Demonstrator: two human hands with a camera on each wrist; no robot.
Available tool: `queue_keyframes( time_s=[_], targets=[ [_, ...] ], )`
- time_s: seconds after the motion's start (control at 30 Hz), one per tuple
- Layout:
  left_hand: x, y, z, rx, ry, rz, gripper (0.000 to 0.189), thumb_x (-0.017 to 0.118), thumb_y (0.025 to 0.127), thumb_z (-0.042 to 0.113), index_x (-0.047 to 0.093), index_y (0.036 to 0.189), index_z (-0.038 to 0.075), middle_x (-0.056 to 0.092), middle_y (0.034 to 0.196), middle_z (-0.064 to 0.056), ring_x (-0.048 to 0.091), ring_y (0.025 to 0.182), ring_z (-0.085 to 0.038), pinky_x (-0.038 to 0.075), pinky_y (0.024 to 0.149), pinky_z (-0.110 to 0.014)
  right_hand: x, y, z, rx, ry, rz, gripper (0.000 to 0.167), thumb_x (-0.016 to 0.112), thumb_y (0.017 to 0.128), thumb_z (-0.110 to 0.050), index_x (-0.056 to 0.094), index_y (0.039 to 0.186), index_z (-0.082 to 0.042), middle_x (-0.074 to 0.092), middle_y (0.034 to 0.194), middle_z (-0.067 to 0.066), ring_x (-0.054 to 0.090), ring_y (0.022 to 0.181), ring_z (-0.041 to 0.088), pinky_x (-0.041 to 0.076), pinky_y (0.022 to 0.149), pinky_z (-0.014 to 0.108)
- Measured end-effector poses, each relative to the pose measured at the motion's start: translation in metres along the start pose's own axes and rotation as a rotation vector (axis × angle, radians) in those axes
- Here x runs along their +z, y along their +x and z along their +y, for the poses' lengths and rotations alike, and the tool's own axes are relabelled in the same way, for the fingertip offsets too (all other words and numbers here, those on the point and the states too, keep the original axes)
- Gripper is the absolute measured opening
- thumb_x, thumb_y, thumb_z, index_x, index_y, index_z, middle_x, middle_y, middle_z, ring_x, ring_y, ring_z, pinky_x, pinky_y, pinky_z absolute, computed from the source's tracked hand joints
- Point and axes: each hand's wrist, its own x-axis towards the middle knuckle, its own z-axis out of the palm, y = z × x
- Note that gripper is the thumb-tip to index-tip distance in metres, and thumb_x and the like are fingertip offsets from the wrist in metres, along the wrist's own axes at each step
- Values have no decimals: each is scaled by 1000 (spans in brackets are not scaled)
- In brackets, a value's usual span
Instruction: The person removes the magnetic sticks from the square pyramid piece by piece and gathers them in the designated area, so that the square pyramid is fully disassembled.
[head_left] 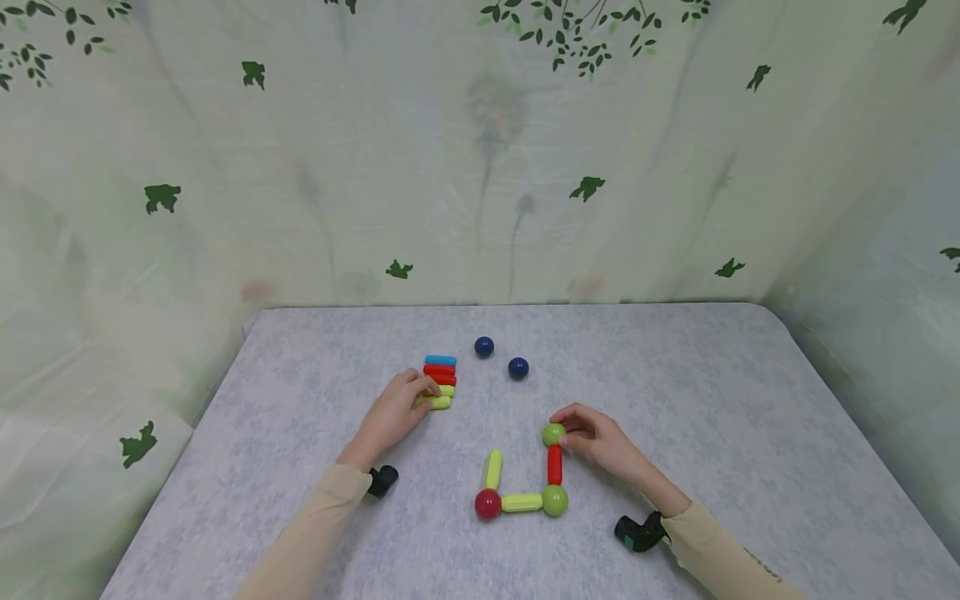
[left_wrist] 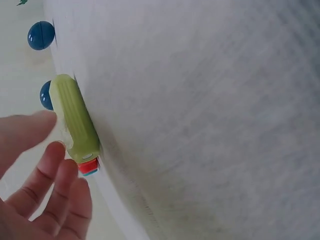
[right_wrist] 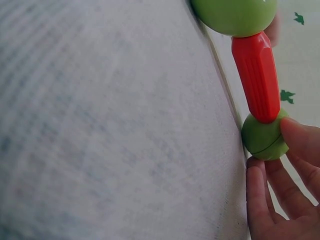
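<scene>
In the head view my left hand (head_left: 392, 414) reaches over a row of short rods, its fingertips at the yellow-green rods (head_left: 441, 403) on the near side. In the left wrist view, thumb and fingers stand apart beside a yellow-green rod (left_wrist: 77, 117). My right hand (head_left: 600, 442) pinches a green ball (head_left: 553, 433) between thumb and fingers. That ball tops a red rod (head_left: 554, 465), which joins another green ball (head_left: 555, 501). From there a yellow-green rod (head_left: 522, 502) runs left to a red ball (head_left: 487, 505), where a second yellow-green rod (head_left: 492, 469) points away from me.
Red rods (head_left: 441, 370) and a blue rod (head_left: 440, 360) lie behind the yellow-green ones. Two dark blue balls, a farther one (head_left: 483, 347) and a nearer one (head_left: 518, 368), sit to their right. A patterned curtain (head_left: 450, 167) stands behind the grey table (head_left: 675, 358).
</scene>
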Motion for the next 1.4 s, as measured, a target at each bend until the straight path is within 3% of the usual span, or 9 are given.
queue_keyframes(
  time_s=[0.17, 0.33, 0.57, 0.87, 1.07, 1.27, 1.4],
  targets=[
    [-2, -2, 6, 90, -108, -45, 17, 69, 85, 1, 68, 100, 9, 55, 97, -2, 50, 95, -23, 47, 82, -38, 0, 0, 1, -13, -8, 2, 23, 61, 91, -3, 60, 114, -3, 61, 110, 8, 59, 97, 22, 50, 82, 27],
    [-2, -3, 15, 207, -226, -191, 20, 67, 87, 1, 66, 106, 7, 60, 103, -5, 57, 92, -24, 50, 81, -37, 0, 0, 1, 8, 0, -2, 23, 61, 92, -4, 60, 115, -4, 61, 111, 8, 58, 100, 25, 49, 84, 27],
    [2, -4, 36, 206, -404, -470, 26, 67, 89, 7, 64, 115, 8, 63, 112, -5, 58, 96, -17, 50, 85, -32, 0, 0, 2, 13, 1, -3, 23, 61, 92, -4, 60, 114, -4, 61, 111, 9, 59, 99, 25, 49, 83, 27],
    [15, -6, 52, 207, -463, -643, 34, 70, 86, 7, 65, 120, 12, 61, 117, 3, 59, 96, -16, 49, 84, -27, -1, 0, 3, -17, 9, -10, 24, 61, 92, -5, 59, 116, 0, 60, 112, 13, 58, 100, 26, 49, 83, 26],
    [23, -7, 55, 216, -481, -705, 35, 69, 87, 5, 65, 120, 15, 58, 122, 9, 57, 97, -13, 49, 85, -27, -1, 0, 2, -25, 2, -8, 25, 61, 92, -4, 58, 117, 1, 60, 112, 14, 58, 100, 27, 49, 82, 26],
    [27, -6, 56, 285, -442, -691, 28, 70, 86, 4, 68, 112, 12, 57, 111, 8, 55, 91, -10, 48, 83, -25, 0, 0, 3, -12, 10, -8, 25, 62, 92, -6, 59, 116, -1, 61, 112, 12, 58, 99, 25, 49, 83, 26],
    [27, -6, 57, 289, -426, -670, 24, 72, 84, 5, 70, 107, 13, 53, 105, 9, 53, 89, -9, 47, 83, -24, -1, 0, 3, -15, 6, -6, 25, 62, 92, -6, 59, 116, -1, 60, 112, 13, 58, 100, 26, 49, 83, 27]
  ],
)
